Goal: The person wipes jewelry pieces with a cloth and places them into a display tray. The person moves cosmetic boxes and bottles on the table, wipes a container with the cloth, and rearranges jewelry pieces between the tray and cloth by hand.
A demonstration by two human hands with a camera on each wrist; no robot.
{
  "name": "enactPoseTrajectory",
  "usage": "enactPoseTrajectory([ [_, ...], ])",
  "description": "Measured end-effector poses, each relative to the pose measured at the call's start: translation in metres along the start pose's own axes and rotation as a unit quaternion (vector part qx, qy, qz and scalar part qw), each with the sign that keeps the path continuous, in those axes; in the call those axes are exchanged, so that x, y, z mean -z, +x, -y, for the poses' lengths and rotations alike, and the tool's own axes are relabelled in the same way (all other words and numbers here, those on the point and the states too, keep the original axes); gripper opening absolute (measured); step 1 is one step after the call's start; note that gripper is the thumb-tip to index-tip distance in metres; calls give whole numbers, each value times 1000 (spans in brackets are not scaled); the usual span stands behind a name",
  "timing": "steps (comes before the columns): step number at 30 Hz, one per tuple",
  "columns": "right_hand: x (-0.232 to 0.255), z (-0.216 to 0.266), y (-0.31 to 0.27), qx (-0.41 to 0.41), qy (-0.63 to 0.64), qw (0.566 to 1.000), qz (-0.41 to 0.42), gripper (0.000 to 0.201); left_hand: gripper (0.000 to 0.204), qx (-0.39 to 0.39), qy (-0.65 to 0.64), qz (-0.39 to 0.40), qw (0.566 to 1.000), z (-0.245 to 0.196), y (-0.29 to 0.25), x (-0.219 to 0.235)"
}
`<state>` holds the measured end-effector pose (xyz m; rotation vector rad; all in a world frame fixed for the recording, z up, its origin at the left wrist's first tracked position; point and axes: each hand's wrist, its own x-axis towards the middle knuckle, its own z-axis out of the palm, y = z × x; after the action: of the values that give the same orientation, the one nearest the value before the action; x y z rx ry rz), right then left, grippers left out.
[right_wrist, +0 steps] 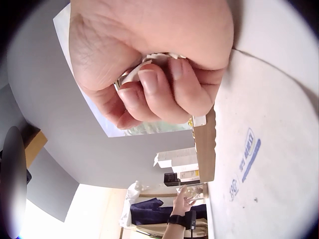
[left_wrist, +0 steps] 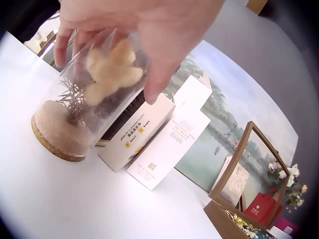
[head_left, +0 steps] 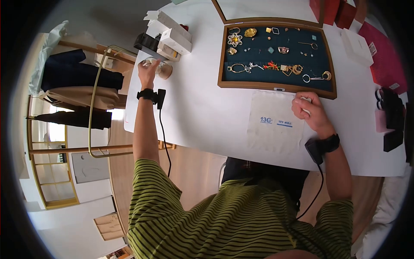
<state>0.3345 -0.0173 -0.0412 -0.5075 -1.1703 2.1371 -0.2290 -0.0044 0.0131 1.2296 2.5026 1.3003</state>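
Note:
My left hand [head_left: 147, 74] curls its fingers and thumb round the upper part of a clear glass dome [left_wrist: 94, 84]. Inside the dome are a pale fluffy shape and dark sprigs, above a cork base [left_wrist: 57, 149]. Whether the base touches the table cannot be told. My right hand [head_left: 311, 113] is closed in a fist round a small whitish crumpled thing [right_wrist: 133, 74], mostly hidden by the fingers. That fist is over the right upper corner of a white printed cloth [head_left: 276, 138], just below the jewellery case [head_left: 278, 85].
Rings, brooches and other jewellery lie in the open case. White boxes [head_left: 176, 41] and a black box [head_left: 146, 42] stand beside the left hand. To the right are a white box [head_left: 357, 47], a magenta bag [head_left: 386, 60] and black items [head_left: 393, 112].

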Motion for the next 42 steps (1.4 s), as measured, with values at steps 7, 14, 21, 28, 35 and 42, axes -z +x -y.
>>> enactPoseTrajectory([
  [7, 1, -1, 1, -9, 8, 1000, -1, 20, 76, -24, 55, 37, 998, -26, -28, 10],
  [14, 2, -1, 1, -17, -8, 1000, 13, 18, 74, -125, 32, 150, 980, -98, -109, -5],
  [21, 1, -2, 0, -5, -8, 1000, 8, 17, 76, -162, 47, 209, 963, -127, -125, -19],
  [28, 1, -1, -1, -7, 17, 1000, -8, 16, 82, -195, 57, 204, 958, -135, -80, -55],
  [35, -7, 5, -3, -27, 9, 999, -42, 19, 85, -199, 42, 232, 951, -116, -22, -100],
  [42, -4, 1, 0, -24, -8, 1000, 13, 31, 78, -174, 119, 218, 953, -140, -41, -91],
])
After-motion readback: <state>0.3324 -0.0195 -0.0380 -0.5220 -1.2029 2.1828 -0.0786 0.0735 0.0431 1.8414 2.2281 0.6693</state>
